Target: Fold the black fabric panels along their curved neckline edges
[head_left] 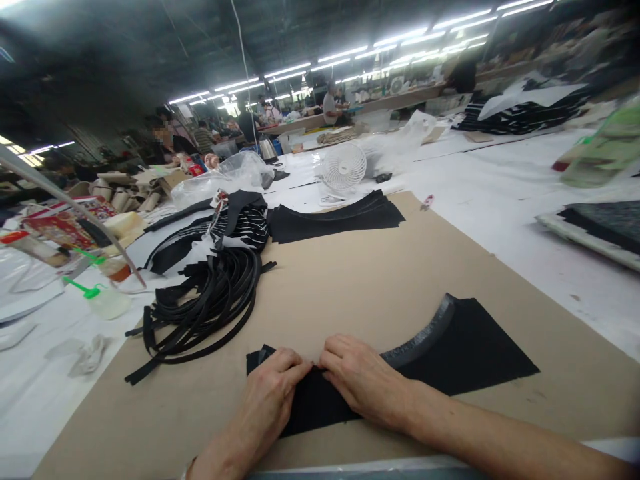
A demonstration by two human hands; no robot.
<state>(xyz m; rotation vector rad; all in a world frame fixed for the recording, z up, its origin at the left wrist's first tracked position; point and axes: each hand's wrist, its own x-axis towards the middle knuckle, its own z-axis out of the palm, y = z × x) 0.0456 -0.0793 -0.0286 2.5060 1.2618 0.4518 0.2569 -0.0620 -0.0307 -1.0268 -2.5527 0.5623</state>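
A black fabric panel (480,353) with a curved upper edge lies on the tan board (360,280) in front of me. Along its curve, to the right of my hands, runs a darker, shinier strip (425,337). My left hand (273,387) pinches the panel's upper edge near its left end. Close beside it, my right hand (363,380) also pinches that edge, thumb and fingers pressed together. The small part of the edge inside the fingertips is hidden.
A coil of black strips (210,307) lies on the board's left side, beside striped pieces (245,227). Further back are stacked black panels (335,217) and a white fan (344,167). Green-tipped bottles (107,302) stand at left. People work in the background.
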